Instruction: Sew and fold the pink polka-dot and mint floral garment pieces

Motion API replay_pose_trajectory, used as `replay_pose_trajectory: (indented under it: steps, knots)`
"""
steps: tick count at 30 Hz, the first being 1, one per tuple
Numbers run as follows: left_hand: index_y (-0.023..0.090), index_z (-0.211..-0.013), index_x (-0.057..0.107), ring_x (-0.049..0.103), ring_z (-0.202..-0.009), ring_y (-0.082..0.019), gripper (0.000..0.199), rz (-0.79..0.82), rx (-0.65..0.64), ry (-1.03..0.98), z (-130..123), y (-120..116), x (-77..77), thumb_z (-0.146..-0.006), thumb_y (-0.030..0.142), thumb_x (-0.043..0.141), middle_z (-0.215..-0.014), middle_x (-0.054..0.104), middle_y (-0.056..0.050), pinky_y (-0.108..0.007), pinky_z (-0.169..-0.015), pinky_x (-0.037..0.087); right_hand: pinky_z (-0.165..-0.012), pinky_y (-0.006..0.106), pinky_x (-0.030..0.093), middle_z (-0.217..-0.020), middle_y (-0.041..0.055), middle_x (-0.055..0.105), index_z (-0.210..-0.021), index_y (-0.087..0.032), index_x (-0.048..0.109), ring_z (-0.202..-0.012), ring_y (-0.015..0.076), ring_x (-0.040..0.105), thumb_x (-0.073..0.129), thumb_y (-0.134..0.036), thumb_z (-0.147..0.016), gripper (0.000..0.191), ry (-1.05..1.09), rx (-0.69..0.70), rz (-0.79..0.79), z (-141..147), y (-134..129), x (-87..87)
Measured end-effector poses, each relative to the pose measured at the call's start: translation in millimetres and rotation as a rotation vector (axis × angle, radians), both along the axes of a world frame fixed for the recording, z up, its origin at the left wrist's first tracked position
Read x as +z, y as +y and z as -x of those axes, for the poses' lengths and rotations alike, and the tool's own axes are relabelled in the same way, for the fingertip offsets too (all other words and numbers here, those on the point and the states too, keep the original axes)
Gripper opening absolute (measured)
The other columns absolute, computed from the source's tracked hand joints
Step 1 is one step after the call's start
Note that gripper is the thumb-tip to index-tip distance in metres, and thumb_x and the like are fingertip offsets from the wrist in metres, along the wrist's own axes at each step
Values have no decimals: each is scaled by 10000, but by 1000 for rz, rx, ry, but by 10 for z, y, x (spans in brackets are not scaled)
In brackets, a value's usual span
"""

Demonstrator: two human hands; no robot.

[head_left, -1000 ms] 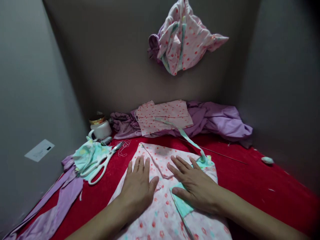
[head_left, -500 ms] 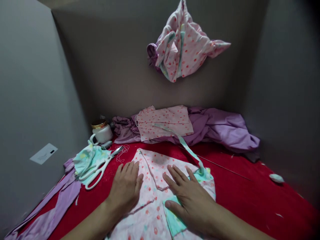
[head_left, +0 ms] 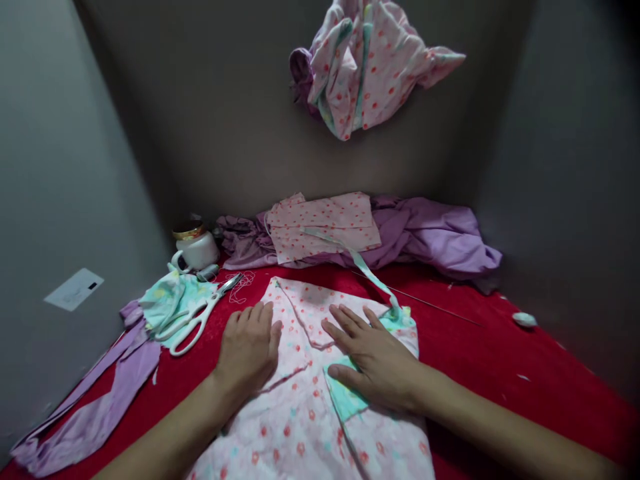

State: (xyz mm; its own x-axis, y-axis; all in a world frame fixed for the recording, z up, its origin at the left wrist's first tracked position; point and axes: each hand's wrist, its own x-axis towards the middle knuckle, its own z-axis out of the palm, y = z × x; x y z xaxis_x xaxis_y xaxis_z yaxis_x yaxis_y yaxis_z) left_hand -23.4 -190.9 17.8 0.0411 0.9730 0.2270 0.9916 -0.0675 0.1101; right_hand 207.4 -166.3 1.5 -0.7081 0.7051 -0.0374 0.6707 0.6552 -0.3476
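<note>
A pale pink garment with red dots lies flat in front of me, with a folded collar-like part at its top. My left hand rests on its left edge, fingers stretched out and close together. On its right side my right hand lies flat with the fingers spread, partly over a mint-green patch. A mint-green fabric strip runs from the garment's upper right up to a dotted pink cloth piece at the back. Neither hand grips anything.
White-handled scissors lie on mint-green cloth at left, near tangled thread and a white jar. Purple fabric lies along the back wall. A thin rod and a small white object lie right. A doll-sized dotted garment hangs above.
The whole view has shifted, so the table and the things on it appear slightly higher. Both hands stay flat on the dotted garment in nearly the same places.
</note>
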Motion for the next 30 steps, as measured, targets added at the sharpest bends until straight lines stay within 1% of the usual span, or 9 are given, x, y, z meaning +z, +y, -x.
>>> replay_pose_trajectory:
  steps: [4,6,9,11,13,15,17,22,30]
  knots:
    - [151,-1091,575,518,-1048,-261,347,17,31,-243,156,43,7,-874,285,340,-1102,616,-110,-414,-915,375,-1072,571,122,-1460,173,289,-1385,-166,383,-1352,304,231,417,-560,-868,651,59,11,-81,-14,-13,3]
    - [154,-1097,565,522,-1056,-226,340,27,46,-309,276,100,3,-872,277,342,-1119,615,-90,-365,-919,387,-1062,519,215,-1361,155,459,-1252,-154,538,-1273,281,384,416,-460,-881,496,169,-100,-201,-78,-26,36]
    - [173,-1050,581,562,-993,-193,283,89,57,-394,460,271,21,-846,255,405,-1073,638,-54,-321,-879,418,-910,430,411,-1122,132,633,-1027,-171,648,-1053,272,564,374,-366,-872,371,320,-558,-381,-289,-40,132]
    - [176,-974,609,603,-869,-176,222,165,68,-430,551,456,42,-831,236,450,-945,665,-33,-309,-800,455,-721,414,464,-979,117,680,-953,-205,663,-898,306,618,385,-399,-854,353,240,-880,-283,-473,-31,187]
    - [159,-900,618,605,-686,-145,184,249,104,-463,593,681,59,-855,259,470,-781,652,-12,-294,-670,482,-597,381,436,-861,109,697,-858,-225,681,-799,325,636,375,-450,-855,380,104,-1010,-87,-631,-4,204]
    - [138,-877,607,567,-572,-109,231,310,155,-494,582,898,63,-887,329,478,-704,613,9,-269,-572,480,-547,342,398,-794,115,698,-771,-220,689,-775,324,641,353,-486,-862,438,48,-997,19,-718,33,184]
    - [126,-895,594,558,-574,-92,272,337,187,-519,534,1062,56,-886,381,500,-732,603,10,-253,-552,484,-514,307,366,-749,114,694,-702,-211,679,-741,303,644,352,-490,-864,459,81,-978,33,-726,71,149]
    - [125,-929,595,589,-674,-110,239,308,166,-536,417,1167,-3,-867,350,543,-839,619,-11,-265,-597,509,-482,255,327,-644,57,662,-604,-205,603,-628,227,623,437,-417,-839,357,176,-957,31,-611,157,88]
    - [128,-820,600,591,-726,-136,261,-2,307,-466,609,992,-25,-862,377,533,-790,618,-2,-315,-692,487,-614,248,375,-861,77,683,-922,-165,604,-786,202,624,392,-318,-904,262,349,-917,-177,-415,557,62]
